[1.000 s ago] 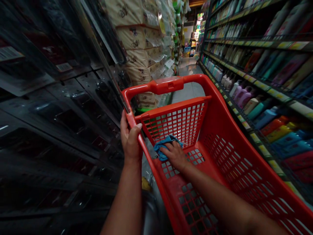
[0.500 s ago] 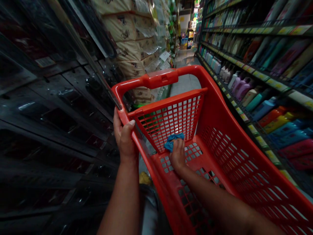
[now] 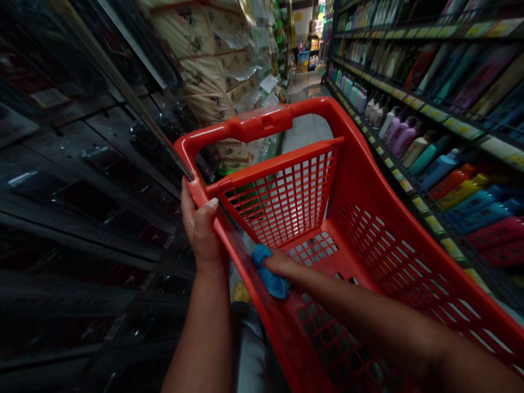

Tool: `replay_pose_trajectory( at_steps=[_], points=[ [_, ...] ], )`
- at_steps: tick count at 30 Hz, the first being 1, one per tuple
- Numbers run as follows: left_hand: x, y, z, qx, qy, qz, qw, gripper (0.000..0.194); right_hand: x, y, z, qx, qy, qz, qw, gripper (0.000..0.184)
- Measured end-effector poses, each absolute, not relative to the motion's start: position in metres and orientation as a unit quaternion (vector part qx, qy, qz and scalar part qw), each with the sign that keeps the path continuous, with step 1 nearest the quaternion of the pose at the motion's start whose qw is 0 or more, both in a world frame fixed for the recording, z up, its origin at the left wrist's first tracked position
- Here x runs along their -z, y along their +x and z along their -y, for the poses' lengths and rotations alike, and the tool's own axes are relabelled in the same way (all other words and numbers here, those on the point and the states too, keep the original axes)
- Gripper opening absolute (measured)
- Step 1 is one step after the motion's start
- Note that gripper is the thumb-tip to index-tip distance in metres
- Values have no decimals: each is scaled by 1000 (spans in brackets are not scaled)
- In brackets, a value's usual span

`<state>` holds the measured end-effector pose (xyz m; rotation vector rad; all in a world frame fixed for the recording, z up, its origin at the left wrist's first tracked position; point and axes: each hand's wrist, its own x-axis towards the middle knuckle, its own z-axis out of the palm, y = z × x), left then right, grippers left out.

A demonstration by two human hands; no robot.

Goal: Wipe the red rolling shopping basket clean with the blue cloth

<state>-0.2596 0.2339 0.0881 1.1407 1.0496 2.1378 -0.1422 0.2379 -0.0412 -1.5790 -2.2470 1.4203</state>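
Left hand (image 3: pixel 203 229) wrapped around the side rim (image 3: pixel 239 259) of a red plastic shopping cart (image 3: pixel 360 180), thumb laid over the top and fingers curled to the outer side, a person holds a bunched blue cloth (image 3: pixel 273 281) in the right hand (image 3: pixel 275 262). That hand is closed on the fabric, its fingertips hidden from view, and lies inside the cart, right of and slightly below the left hand, with the cloth at the inner face of the gripped side. Ahead of both hands are a latticed end panel (image 3: pixel 282 162) and, above it, a thick red handle bar (image 3: pixel 262 123). Beyond the left hand rises a stack of tan packages (image 3: pixel 204 73); dark packaged goods (image 3: pixel 79 196), blurred, hang to its left. Right of the hands, past the cart's opposite wall, colorful bottles (image 3: pixel 403 136) line shelves (image 3: pixel 464 129) edged with labels.
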Motion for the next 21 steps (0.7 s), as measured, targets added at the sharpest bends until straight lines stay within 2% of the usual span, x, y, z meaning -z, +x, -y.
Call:
replay_pose_trajectory(
  at_steps=[3,6,8,10,12,16,18,21],
  points=[
    [-89,-259,-234,-780,423,-394,241,54,-2,-155,-231,-519,-496,692,70,25],
    [-89,-260,-236,-782,415,-399,239,49,-60,-151,-226,-567,-406,677,234,34],
    [-89,-260,-237,-786,407,-401,235,47,-79,-146,-223,-526,-339,699,346,41],
    [-89,-258,-238,-789,404,-398,236,46,-70,-142,-218,-462,-336,729,377,44],
    [-89,-256,-239,-792,408,-389,235,45,-35,-138,-209,-441,-393,750,296,42],
    [-87,-254,-241,-797,419,-369,232,45,38,-124,-190,-451,-479,753,20,35],
    [-86,-255,-243,-800,421,-360,231,48,43,-116,-186,-439,-483,756,-52,38],
    [-83,-257,-246,-811,416,-341,231,58,10,-110,-193,-446,-467,754,-120,33]
  ],
)
